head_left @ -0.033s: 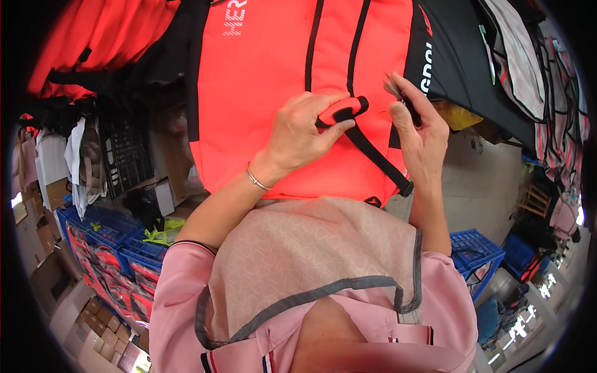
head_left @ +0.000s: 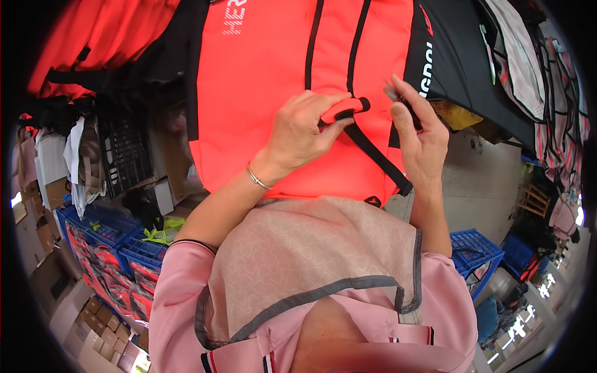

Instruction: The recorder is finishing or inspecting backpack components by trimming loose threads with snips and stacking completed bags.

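A large coral-red bag with black edges (head_left: pixel 255 74) lies spread in front of me. My left hand (head_left: pixel 301 127) pinches a folded coral-and-black strap (head_left: pixel 345 112) between thumb and fingers, lifted over the bag's lower middle. From this strap a black webbing band (head_left: pixel 378 155) slants down to the bag's lower right corner. To the right, my right hand (head_left: pixel 421 133) is closed around small thread snips (head_left: pixel 392 93). Their blurred metal tips stick out past the thumb, a short way from the strap and not touching it. The snips' grip is mostly hidden in the palm.
Black fabric (head_left: pixel 460 68) covers the table at right, with grey cloth pieces hanging beyond. Red fabric (head_left: pixel 106 43) lies far left. Blue crates (head_left: pixel 130 242) holding wrapped red items stand at my left, another blue crate (head_left: pixel 476 255) at my right. A patterned apron (head_left: pixel 298 248) covers my front.
The strap in my left hand has tilted slightly, hiding more of its black underside. My right hand and the snips have shifted very little.
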A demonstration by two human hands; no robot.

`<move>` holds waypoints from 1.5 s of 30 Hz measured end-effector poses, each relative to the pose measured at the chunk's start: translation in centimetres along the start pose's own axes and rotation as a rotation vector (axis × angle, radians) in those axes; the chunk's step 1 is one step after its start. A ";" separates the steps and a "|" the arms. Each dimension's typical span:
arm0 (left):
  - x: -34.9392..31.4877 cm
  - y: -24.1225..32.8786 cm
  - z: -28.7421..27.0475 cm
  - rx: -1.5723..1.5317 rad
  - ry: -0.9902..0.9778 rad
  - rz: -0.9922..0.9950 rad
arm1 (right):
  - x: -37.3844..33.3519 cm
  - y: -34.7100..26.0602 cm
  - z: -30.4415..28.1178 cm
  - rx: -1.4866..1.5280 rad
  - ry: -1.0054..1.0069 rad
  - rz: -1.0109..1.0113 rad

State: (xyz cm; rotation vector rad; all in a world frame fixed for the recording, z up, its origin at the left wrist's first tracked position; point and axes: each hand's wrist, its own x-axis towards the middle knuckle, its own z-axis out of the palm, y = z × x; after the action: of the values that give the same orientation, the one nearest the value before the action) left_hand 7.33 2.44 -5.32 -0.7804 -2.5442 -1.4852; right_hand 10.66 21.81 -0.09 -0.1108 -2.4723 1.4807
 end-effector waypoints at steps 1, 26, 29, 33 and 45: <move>0.0 0.0 0.2 -0.006 -0.001 -0.007 | -0.4 0.0 -0.2 -0.106 -0.005 -0.092; -0.4 -1.0 1.7 0.461 0.074 0.324 | -2.7 -0.2 -1.4 -0.740 -0.061 -0.496; -0.5 -1.0 1.7 0.481 0.067 0.334 | -2.7 -0.5 -1.4 -0.776 -0.076 -0.503; -0.5 -1.2 1.9 0.516 0.079 0.357 | -2.8 -0.7 -1.4 -0.808 -0.092 -0.502; -0.6 -1.4 1.5 0.133 -0.080 0.218 | -2.2 1.5 -0.8 0.581 -0.389 0.394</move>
State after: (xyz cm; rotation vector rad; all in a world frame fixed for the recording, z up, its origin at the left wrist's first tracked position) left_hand 7.43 2.91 -7.38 -1.0756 -2.4864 -1.2301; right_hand 12.89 22.77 -1.48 -0.2252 -2.2494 2.5413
